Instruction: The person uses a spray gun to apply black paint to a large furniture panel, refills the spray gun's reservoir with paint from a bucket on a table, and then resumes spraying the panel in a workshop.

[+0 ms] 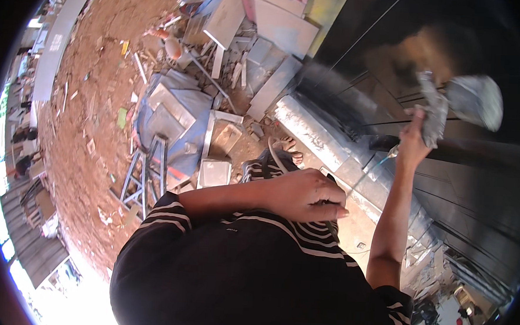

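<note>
My right hand (413,142) is raised at the right, its fingers wrapped round the handle of a grey, paint-crusted spray gun (434,116). A pale cup (476,102), smeared by motion, sits beside the gun's body. Below the grip, a thin bluish-green hose (378,164) runs down from the gun. Beyond it is a large dark glossy panel (484,39) with a cloudy brownish patch near the gun. My left hand (314,196) is held across my waist, fingers curled in; whatever lies between thumb and fingers is hidden.
A silvery ledge (326,142) runs along the dark panel's base. Board offcuts (287,28), a blue sheet (193,141) and a metal frame (148,168) litter the reddish dirt ground (92,118) to the left. My foot (284,145) is close to the ledge.
</note>
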A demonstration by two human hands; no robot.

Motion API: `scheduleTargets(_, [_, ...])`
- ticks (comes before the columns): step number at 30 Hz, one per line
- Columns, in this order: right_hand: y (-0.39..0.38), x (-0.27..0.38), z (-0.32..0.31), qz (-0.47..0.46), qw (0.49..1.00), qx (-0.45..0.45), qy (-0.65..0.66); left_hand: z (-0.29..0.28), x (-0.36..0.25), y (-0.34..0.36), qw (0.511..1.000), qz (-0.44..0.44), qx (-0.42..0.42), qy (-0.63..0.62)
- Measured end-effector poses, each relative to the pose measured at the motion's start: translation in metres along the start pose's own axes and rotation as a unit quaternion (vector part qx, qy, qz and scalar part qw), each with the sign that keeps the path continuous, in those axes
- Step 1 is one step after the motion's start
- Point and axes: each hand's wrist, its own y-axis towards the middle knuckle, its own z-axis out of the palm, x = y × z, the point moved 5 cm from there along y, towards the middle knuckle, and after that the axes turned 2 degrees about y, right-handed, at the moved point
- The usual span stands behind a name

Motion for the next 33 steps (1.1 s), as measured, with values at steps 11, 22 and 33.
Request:
scheduleTargets(11, [-0.080,-0.161,-0.016,0.074,0.995,-0.020,-0.063,0.035,0.034,0.010,0.994,-0.093,0.018,0.046])
scheduleTargets(22, [-0.153,-0.271,0.012,0.244,0.940,0.075,-0.225,0.021,0.096,0.050,0.980,-0.098,0.150,0.084])
scheduleTargets(33, [-0.111,-0.204,0.165,0.130,0.962,-0.180,-0.159,-0.109,0.184,0.051,0.913,-0.046,0.398,0.079])
